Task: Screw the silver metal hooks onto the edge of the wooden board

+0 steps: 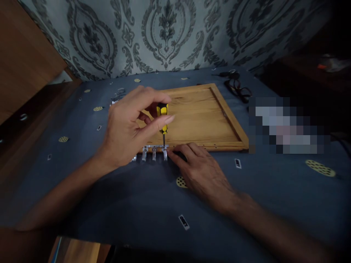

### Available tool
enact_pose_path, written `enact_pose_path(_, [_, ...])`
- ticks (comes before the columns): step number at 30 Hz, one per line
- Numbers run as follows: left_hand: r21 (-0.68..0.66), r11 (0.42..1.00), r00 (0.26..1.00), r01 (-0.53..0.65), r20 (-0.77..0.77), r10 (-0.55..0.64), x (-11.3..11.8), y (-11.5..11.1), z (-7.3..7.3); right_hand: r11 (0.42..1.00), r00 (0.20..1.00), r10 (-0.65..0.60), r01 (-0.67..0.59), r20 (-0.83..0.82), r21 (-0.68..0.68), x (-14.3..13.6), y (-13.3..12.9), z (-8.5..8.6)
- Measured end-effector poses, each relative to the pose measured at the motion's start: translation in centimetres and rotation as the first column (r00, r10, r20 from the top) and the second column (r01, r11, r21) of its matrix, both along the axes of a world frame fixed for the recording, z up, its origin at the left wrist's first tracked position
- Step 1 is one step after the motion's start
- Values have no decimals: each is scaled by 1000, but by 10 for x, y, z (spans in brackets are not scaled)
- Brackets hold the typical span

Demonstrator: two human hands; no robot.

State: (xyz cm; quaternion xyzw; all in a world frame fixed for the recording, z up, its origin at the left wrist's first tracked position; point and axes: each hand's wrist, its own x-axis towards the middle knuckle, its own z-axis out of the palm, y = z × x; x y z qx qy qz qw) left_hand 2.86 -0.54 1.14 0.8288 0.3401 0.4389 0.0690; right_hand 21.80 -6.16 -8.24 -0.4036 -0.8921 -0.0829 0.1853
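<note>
A yellow and black screwdriver [163,118] stands upright, its tip on a metal bracket [165,154] at the near edge of a wooden frame with a flat panel [197,113]. My left hand [131,124] has its thumb and fingers around the screwdriver's handle. More small metal hooks [154,154] sit in a row along the same edge, left of the screwdriver. My right hand [199,166] rests at the frame's near edge beside the bracket, fingers bent over something dark that is mostly hidden.
Small metal pieces [118,95] lie behind my left hand. Eyeglasses [238,91] and a dark object [231,74] lie at the back right of the blue patterned cloth [137,212]. A blurred-out patch covers the right side. Wooden furniture [27,54] stands at the left.
</note>
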Motion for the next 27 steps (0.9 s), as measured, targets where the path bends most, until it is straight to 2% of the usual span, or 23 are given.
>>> enact_pose_path(9, [-63,998,1000,-9,18,10,0,-3,-1,1000,1000,-2,2,3,-16,0,0,0])
enact_pose_path(27, [8,1000,1000,26,7,-26,-1,-1,-1,1000,1000,15,-15,-21,-7,0,1,1])
